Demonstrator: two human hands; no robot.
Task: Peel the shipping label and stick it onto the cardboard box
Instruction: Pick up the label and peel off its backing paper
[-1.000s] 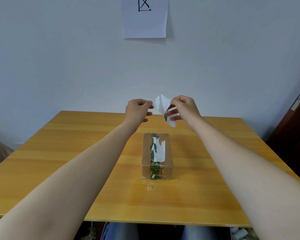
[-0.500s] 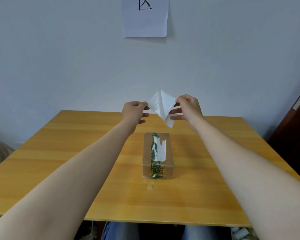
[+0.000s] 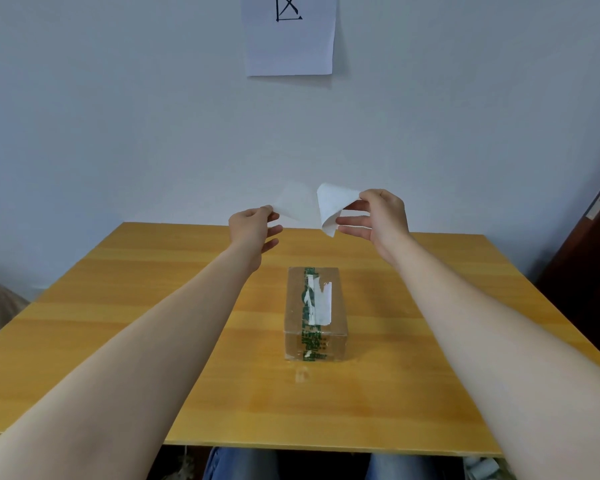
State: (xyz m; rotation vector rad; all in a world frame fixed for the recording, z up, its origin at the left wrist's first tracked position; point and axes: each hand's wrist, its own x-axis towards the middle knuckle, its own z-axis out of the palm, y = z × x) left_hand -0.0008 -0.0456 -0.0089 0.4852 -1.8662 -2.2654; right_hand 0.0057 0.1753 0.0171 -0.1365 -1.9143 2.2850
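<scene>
A small cardboard box with green printed tape and torn white label scraps on top sits mid-table. Above its far end I hold two white sheets in the air. My left hand pinches the corner of a flat, pale sheet. My right hand pinches a curled white sheet, other fingers spread. The two sheets meet along one edge; I cannot tell which is the label and which the backing.
The wooden table reaches to a pale wall. A paper sheet with a black mark hangs on the wall above. A dark door stands at the right. My knees in jeans show under the near edge.
My hands have moved apart and slightly upward. The sheets, folded close together before, are now pulled open into two spread pieces.
</scene>
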